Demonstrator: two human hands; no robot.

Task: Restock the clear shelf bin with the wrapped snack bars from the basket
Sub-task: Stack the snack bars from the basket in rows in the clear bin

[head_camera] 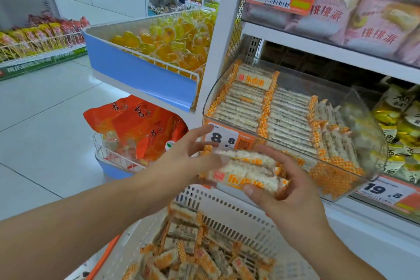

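Note:
A small stack of white-and-orange wrapped snack bars (247, 171) is held above the basket, just in front of the clear shelf bin (363, 107). My right hand (288, 198) grips the stack from the right and below, fingers curled round it. My left hand (188, 152) touches the stack's left end with spread, fairly straight fingers. The bin holds neat rows of the same bars (272, 116). The white slotted basket (229, 209) below contains several loose bars (195, 254).
A price tag reading 8.8 (223, 138) sits on the bin's front. Yellow packets (400, 134) fill the bin to the right, pink packs (363, 11) the shelf above. A blue end-cap bin of orange jellies (163, 41) and orange bags (141, 125) stand left.

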